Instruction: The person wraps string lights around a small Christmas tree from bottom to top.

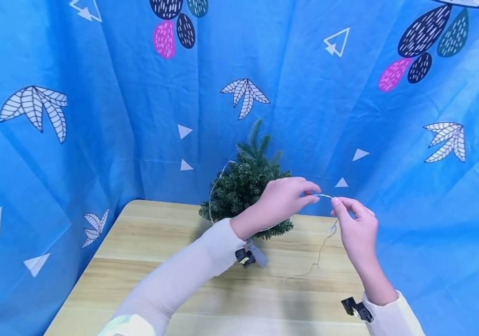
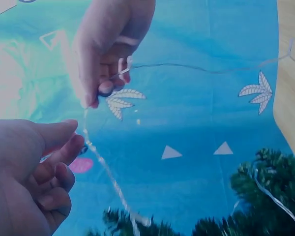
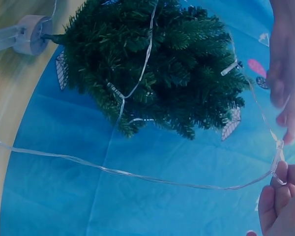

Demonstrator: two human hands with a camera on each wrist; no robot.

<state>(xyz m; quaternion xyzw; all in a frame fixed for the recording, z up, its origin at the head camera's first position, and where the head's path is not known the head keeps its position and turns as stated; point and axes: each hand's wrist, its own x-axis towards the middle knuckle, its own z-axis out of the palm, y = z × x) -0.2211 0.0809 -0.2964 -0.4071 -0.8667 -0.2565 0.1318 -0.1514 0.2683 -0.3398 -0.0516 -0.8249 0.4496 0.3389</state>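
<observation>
A small artificial Christmas tree (image 1: 239, 186) stands on the wooden table, a strand of string lights (image 3: 148, 49) draped round its branches. My right hand (image 1: 358, 228) pinches the clear wire between thumb and fingers, to the right of the tree. Reaching across the tree's front, my left hand (image 1: 287, 198) has its thumb and fingertips close beside the wire. In the left wrist view a small gap shows between the thumb and index tips of that left hand (image 2: 34, 172), with the wire just past them. The loose end of the wire (image 1: 318, 261) trails down to the table.
The light wooden table (image 1: 147, 261) spreads under the tree. Blue patterned cloth (image 1: 159, 116) hangs behind and on both sides. A pale round base (image 3: 32, 34) supports the trunk. Black camera mounts (image 1: 357, 310) sit at the wrists.
</observation>
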